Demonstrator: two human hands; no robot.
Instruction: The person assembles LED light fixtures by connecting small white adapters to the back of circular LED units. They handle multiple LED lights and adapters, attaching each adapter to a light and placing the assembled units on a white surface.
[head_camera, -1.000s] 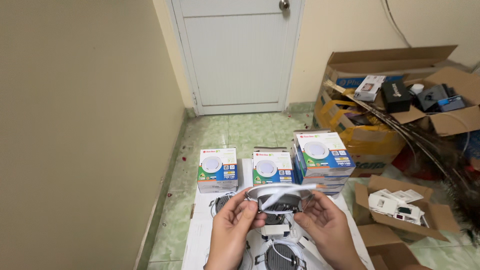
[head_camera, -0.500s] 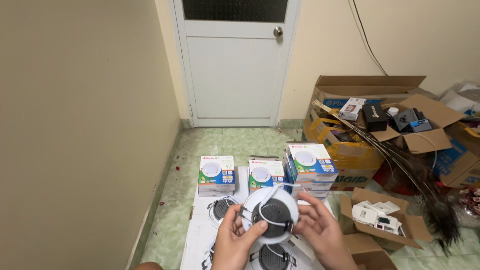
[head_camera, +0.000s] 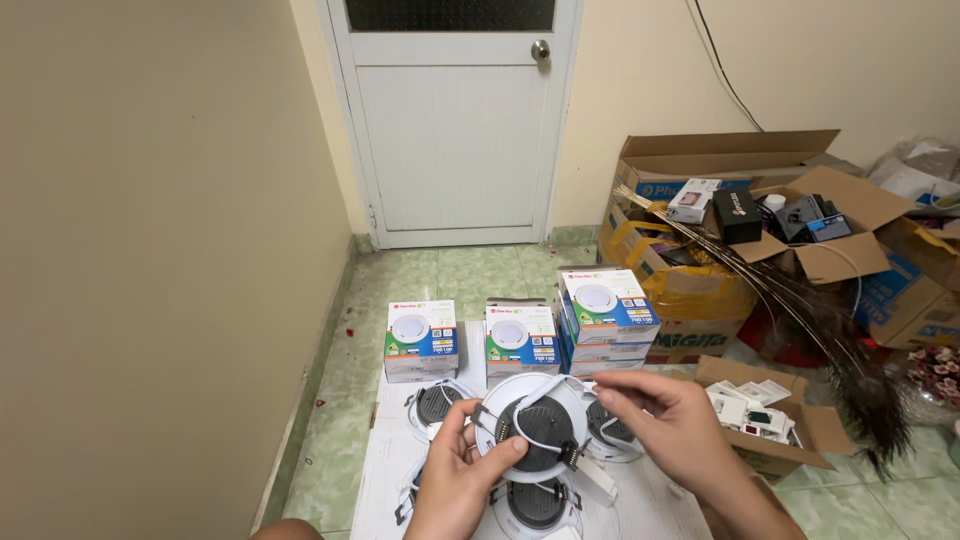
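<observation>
Left hand (head_camera: 455, 480) should keep its firm pinch on the lamp (head_camera: 535, 430) rim (back up) while right hand (head_camera: 675, 425) fingertips, pressed on the white wire (head_camera: 530, 400), guide it gently.

Green tiled floor (head_camera: 470, 270) bears white board (head_camera: 385, 470); boxed lamps (head_camera: 421, 340); cardboard cartons (head_camera: 700, 170).

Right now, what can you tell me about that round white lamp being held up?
The round lamp is a recessed ceiling light seen from its back: a white ring around a dark ribbed body, metal spring clips at its sides, a thin white wire looping across it. It looks like plastic and metal. The left hand grips its lower edge; the right hand pinches its upper right rim.
</observation>
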